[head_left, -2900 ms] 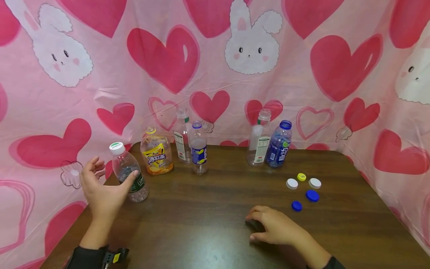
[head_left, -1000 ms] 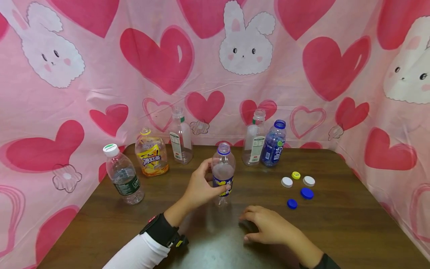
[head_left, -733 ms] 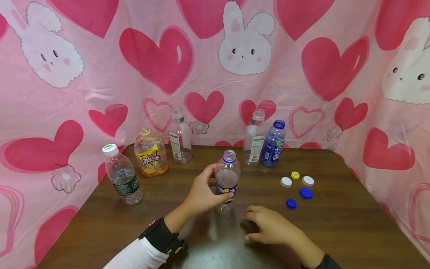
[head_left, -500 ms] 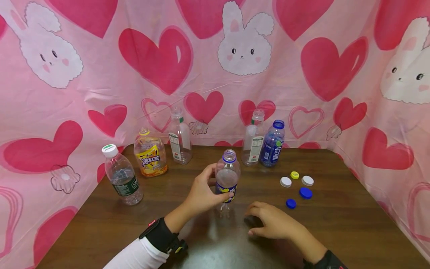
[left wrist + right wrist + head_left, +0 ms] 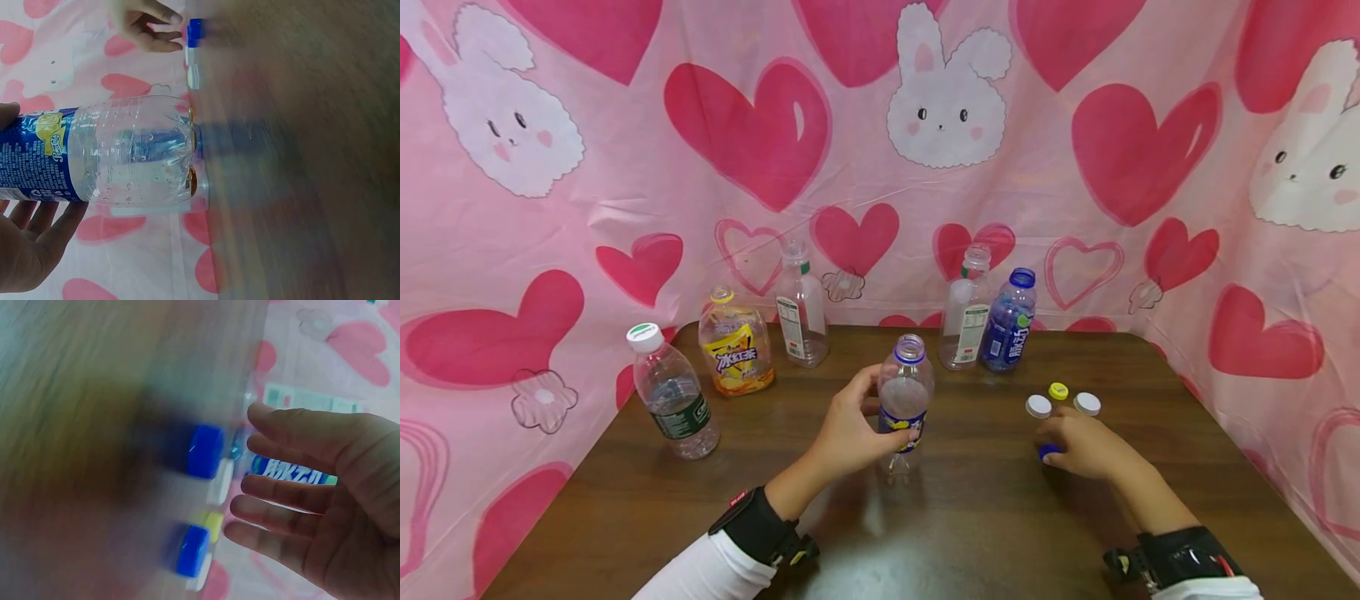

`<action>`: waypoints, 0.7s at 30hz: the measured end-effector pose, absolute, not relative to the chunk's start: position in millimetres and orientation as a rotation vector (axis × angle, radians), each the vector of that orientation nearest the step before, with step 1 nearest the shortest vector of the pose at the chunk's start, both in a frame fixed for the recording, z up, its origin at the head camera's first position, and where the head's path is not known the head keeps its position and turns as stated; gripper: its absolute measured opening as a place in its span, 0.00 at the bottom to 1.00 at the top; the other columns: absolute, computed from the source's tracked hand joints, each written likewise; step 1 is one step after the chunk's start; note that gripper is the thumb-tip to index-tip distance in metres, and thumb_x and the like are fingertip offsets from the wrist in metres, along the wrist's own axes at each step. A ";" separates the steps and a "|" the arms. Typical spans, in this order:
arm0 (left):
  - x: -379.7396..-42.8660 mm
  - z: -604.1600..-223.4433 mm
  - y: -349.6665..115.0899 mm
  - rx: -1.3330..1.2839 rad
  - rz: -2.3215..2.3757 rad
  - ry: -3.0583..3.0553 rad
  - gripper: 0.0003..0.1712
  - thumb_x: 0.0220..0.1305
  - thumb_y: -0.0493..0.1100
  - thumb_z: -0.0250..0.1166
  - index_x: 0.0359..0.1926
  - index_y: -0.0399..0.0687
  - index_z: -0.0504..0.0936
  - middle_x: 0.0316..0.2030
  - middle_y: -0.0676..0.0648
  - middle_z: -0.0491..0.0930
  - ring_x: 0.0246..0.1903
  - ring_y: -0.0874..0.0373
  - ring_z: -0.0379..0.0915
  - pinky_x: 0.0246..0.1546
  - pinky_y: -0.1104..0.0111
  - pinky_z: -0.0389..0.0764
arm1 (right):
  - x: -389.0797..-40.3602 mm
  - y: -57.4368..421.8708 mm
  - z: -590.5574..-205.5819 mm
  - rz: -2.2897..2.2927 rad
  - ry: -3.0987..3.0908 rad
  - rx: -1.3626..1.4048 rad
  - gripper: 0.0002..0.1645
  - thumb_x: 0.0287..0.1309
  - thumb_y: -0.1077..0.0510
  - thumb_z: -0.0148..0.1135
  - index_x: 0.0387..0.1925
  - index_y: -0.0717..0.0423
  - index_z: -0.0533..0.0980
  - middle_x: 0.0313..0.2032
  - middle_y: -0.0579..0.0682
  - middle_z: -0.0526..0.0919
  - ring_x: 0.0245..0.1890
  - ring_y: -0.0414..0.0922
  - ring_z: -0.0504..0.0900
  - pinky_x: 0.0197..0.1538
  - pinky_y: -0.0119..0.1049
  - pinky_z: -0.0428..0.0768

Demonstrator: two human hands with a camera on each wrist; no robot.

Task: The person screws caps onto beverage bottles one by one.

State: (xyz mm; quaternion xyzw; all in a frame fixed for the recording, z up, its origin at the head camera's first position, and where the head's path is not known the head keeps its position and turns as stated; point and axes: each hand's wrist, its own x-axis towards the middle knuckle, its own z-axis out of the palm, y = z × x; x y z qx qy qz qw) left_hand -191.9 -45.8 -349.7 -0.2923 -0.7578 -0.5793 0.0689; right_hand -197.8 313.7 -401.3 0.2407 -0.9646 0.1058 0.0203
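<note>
My left hand (image 5: 853, 429) grips a clear soda bottle (image 5: 906, 396) round its blue and yellow label. The bottle is upright and uncapped, with a blue ring at its neck. Its base (image 5: 144, 153) shows in the left wrist view; whether it touches the table I cannot tell. Over the loose caps hovers my right hand (image 5: 1086, 446), thumb and fingers apart. Nearest to it is a small blue cap (image 5: 1049, 451), partly covered by the fingers in the head view. In the right wrist view this blue cap (image 5: 205, 451) lies just beyond the fingertips. A larger blue cap (image 5: 192, 551) lies below it.
Two white caps (image 5: 1038, 406) and a yellow cap (image 5: 1058, 391) lie behind my right hand. A white-capped bottle (image 5: 677, 400) and an iced tea bottle (image 5: 736, 350) stand left. Two clear bottles (image 5: 802, 312) and a blue bottle (image 5: 1011, 325) stand along the back.
My left hand left the white-capped bottle and brought the soda bottle to the front middle. In the last half second my right hand moved right, over the blue caps.
</note>
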 end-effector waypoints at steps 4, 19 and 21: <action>-193.4 -348.7 -46.9 -0.865 -1.730 -2.285 0.39 0.45 0.31 0.77 0.59 0.38 0.70 0.50 0.41 0.76 0.51 0.50 0.74 0.51 0.57 0.79 | -199.8 319.8 -405.5 0.345 -3.032 0.738 0.15 0.42 0.60 0.78 0.35 0.57 0.83 0.36 0.50 0.79 0.38 0.50 0.79 0.42 0.49 0.81; -195.6 -350.5 -49.4 -0.845 -1.729 -2.300 0.39 0.46 0.31 0.77 0.60 0.37 0.70 0.51 0.41 0.76 0.52 0.50 0.74 0.52 0.55 0.79 | -208.0 318.5 -413.1 0.277 -3.023 0.803 0.13 0.41 0.68 0.76 0.31 0.57 0.82 0.33 0.49 0.82 0.38 0.53 0.81 0.43 0.51 0.80; -196.2 -352.3 -49.3 -0.842 -1.736 -2.297 0.39 0.46 0.31 0.77 0.60 0.37 0.70 0.51 0.41 0.76 0.52 0.50 0.74 0.52 0.55 0.79 | -209.2 318.2 -414.4 0.277 -3.022 0.810 0.13 0.41 0.68 0.76 0.31 0.57 0.82 0.33 0.49 0.83 0.37 0.53 0.82 0.42 0.50 0.80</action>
